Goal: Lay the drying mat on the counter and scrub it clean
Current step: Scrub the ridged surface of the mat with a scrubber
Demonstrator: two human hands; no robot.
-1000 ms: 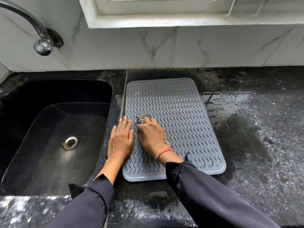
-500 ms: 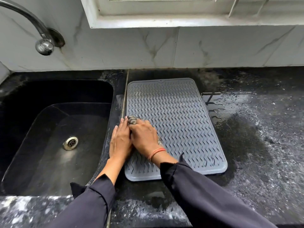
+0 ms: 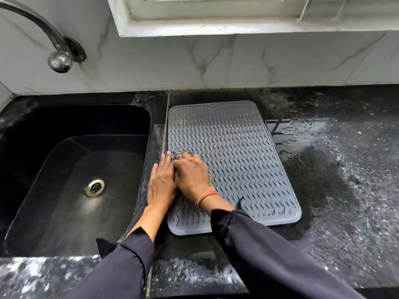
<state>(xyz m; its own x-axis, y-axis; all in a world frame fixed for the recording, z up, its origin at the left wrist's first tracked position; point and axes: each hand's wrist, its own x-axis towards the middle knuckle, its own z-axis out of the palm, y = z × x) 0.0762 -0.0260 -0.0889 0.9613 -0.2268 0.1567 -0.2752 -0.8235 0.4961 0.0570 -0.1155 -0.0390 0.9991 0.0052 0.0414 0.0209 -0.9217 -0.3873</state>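
right hand (image 3: 192, 175) slid scrubber (image 3: 179, 153) to mat (image 3: 233, 156) left edge, gripping; left hand (image 3: 160, 182) flat.

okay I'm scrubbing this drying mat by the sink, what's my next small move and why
Probably stroke the scrubber rightward across the drying mat. Your right hand has it at the mat's left edge, against your left hand, which pins that edge beside the sink. The ridged area to the right lies open.
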